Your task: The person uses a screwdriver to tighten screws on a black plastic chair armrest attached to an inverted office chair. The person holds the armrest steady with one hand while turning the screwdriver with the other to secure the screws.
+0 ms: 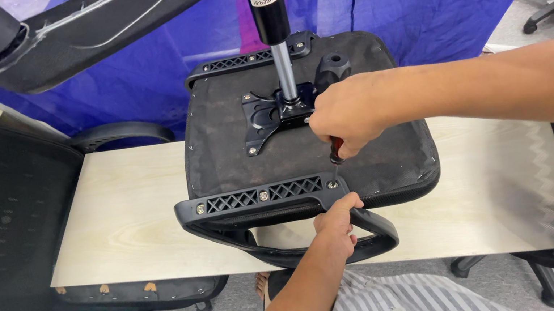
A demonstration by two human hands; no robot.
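Two hands work on an upside-down black fabric chair seat [232, 147] lying on the pale wooden worktop [126, 222].
The right hand [348, 119] is closed around a red-handled screwdriver [335, 150], tip on a screw. The left hand [337, 223] grips the curved black plastic armrest [376, 232].

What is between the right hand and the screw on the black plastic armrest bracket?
In the head view, only the screwdriver's thin metal shaft runs from the right hand down to the screw.
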